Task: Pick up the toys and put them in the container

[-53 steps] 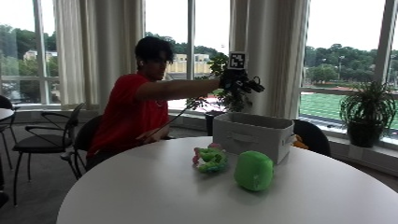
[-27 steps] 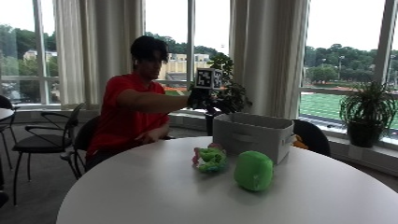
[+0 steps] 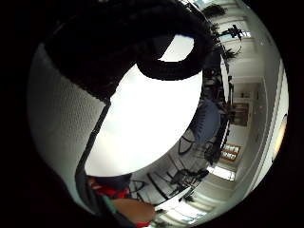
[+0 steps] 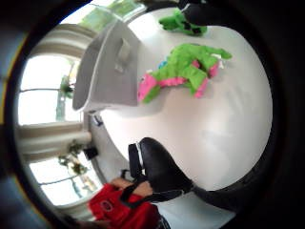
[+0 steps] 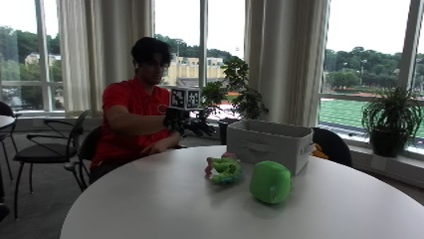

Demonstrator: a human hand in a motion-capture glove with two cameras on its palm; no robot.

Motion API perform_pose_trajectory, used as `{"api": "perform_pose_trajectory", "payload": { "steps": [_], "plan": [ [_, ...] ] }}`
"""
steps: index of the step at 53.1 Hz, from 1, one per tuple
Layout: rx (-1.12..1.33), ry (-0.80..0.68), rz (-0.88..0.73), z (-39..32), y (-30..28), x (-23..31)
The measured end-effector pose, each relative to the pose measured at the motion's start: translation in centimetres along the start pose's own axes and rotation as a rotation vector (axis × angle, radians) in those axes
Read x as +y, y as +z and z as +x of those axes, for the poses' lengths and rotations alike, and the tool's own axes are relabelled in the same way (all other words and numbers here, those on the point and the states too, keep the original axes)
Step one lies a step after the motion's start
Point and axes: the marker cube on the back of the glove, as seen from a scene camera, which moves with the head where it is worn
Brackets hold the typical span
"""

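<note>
I sit at a round white counter (image 5: 165,199) and hold my gloved right hand (image 5: 192,125) up in the air above its near edge, to the side of the grey container (image 5: 268,147). My grip is empty: the fingers hang relaxed and slightly spread, closed around nothing. My bare hand (image 5: 161,146) rests low at the counter's edge in front of me.

Two toys lie on the counter beside the container. The green and pink plush toy (image 5: 224,170) lies just in front of the container's wall, close to its handle cut-out. In the thumb side palm view it shows as a green stuffed creature with pink limbs (image 4: 183,71), sprawled on the white surface just beside the container (image 4: 107,71). The round green plush (image 5: 270,181) stands next to it, nearer the counter's middle, just beside the first toy. Both toys are well apart from my raised hand. The little finger side palm view shows mostly bare counter surface (image 3: 147,123).
</note>
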Motion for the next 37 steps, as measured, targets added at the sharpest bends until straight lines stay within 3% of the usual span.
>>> {"api": "perform_pose_trajectory", "payload": {
  "steps": [17,30,37],
  "plan": [
    [-0.013,-0.013,0.001,1.8,1.7,-2.1],
    [-0.021,-0.075,0.067,-3.1,3.8,-5.6],
    [-0.012,-0.089,0.005,-4.1,4.9,-7.8]
  ]
}}
